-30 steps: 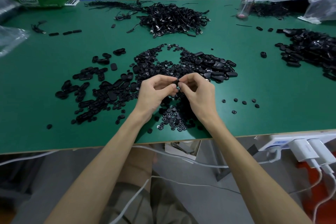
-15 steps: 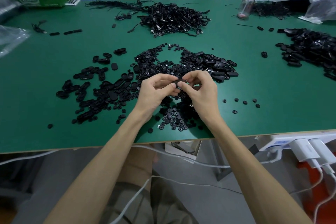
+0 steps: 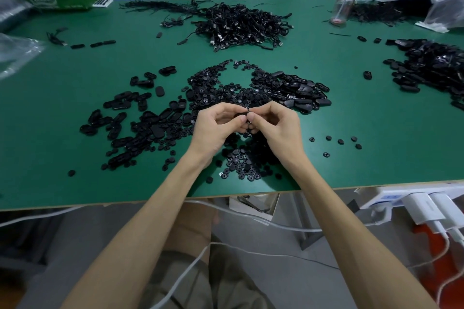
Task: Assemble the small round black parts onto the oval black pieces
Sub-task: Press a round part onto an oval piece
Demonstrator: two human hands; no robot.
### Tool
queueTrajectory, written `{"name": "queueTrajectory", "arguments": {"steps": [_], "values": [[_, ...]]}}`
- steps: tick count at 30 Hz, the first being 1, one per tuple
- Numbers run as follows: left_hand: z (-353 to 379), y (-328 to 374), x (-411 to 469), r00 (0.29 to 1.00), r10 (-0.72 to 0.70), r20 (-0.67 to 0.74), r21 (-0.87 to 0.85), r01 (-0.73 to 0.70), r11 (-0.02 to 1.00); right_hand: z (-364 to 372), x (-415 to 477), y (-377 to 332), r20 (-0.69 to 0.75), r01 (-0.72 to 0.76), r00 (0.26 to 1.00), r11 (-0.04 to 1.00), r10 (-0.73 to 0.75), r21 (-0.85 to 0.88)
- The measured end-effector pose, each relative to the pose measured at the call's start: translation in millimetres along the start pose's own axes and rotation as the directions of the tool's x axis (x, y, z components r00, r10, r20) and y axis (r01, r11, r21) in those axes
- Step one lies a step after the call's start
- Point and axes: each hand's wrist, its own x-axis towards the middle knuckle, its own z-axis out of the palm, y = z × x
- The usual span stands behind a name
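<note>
Over the last second my hands have barely shifted over the tabletop (image 3: 351,113); only the fingertips have worked. The right hand (image 3: 276,128) loosened its fingers for a moment and has now closed in again, thumb tip against the left thumb. The left hand (image 3: 217,128) keeps its curled grip on an oval black piece (image 3: 238,116), a dark sliver showing between its fingers. At the pinch point the right fingertips press what I take to be a small round black part (image 3: 247,108); it is mostly hidden, so I cannot tell whether it has seated.

I read this as the press-in step of one assembly, near its end but not confirmed.

The loose round parts (image 3: 241,160) lie just below my hands at 6 o'clock. Bare oval pieces (image 3: 140,123) spread out at 9 o'clock, and another heap of black pieces (image 3: 296,88) sits at 1 o'clock. A tangle of cables (image 3: 241,22) lies well beyond at 12 o'clock. With that much stock left, the job as a whole is far from finished.
</note>
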Motion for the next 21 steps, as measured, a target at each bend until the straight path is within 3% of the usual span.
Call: {"name": "queueTrajectory", "arguments": {"steps": [11, 16, 21], "values": [[5.2, -0.1, 0.6, 0.991, 0.096, -0.093, 0.308, -0.063, 0.949, 3.2, -3.5, -6.9, 0.047, 0.003, 0.999, 0.997, 0.001, -0.08], [4.4, 1.1, 0.6, 0.993, 0.085, -0.086, 0.258, -0.061, 0.964, 2.7, -4.0, -7.9, 0.045, -0.021, 0.999, 0.999, 0.023, -0.044], [1.2, 3.4, -0.6, 0.997, 0.004, -0.071, 0.037, -0.001, 0.999, 1.9, -4.0, -7.2, 0.056, 0.047, 0.998, 0.997, -0.043, -0.067]]}}
